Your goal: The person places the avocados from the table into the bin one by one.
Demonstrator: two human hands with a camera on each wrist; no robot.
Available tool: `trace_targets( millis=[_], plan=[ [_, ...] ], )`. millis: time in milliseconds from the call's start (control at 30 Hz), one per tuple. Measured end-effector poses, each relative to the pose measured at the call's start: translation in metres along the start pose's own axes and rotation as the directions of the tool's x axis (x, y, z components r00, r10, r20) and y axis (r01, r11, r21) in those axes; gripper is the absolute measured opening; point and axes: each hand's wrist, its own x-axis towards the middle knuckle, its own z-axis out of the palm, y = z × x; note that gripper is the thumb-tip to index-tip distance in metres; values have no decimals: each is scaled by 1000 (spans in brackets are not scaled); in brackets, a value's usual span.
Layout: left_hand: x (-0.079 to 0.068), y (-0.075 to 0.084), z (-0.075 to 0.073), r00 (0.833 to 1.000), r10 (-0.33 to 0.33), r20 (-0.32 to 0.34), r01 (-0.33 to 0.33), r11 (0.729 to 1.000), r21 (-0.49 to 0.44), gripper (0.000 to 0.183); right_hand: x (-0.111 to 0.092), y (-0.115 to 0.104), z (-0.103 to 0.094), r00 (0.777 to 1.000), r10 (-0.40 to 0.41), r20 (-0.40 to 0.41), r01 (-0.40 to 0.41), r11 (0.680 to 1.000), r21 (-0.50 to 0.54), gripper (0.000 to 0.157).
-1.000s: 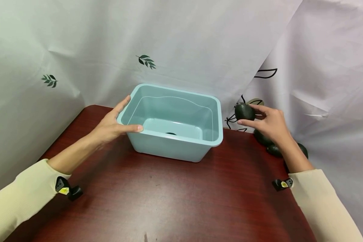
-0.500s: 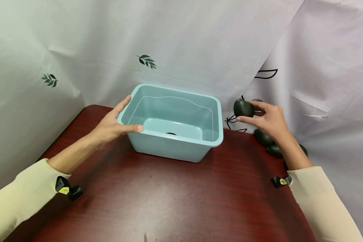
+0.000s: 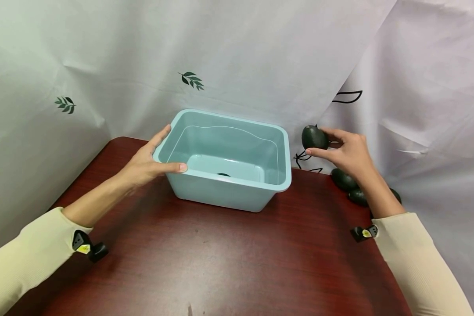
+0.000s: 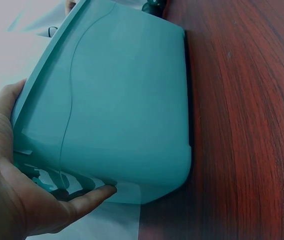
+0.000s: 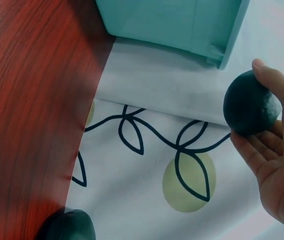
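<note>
Shifted slightly up and toward the tub since the earlier frame: right hand [image 3: 349, 152] with a dark-green, oval avocado [image 3: 314, 137] pinched between thumb and fingers, right of the tub, not touching it. White leaf-printed fabric [image 3: 260, 61] hangs behind a reddish-brown wood-grain table [image 3: 221, 254]. Pale-blue, rectangular plastic tub [image 3: 221, 193] stands on it; left hand [image 3: 142, 166] grips its left end, thumb over the near rim. Hands well apart. More dark-green avocados [image 3: 342, 180] lie beneath the right forearm.
</note>
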Motion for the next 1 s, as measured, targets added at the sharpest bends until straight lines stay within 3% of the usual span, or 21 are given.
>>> trace_targets(
  millis=[1000],
  plan=[
    [0,2,1,1000,-7,1,7,1000,-2,116,16,-16,5,999,-37,-16,38,999,7,65]
  ],
)
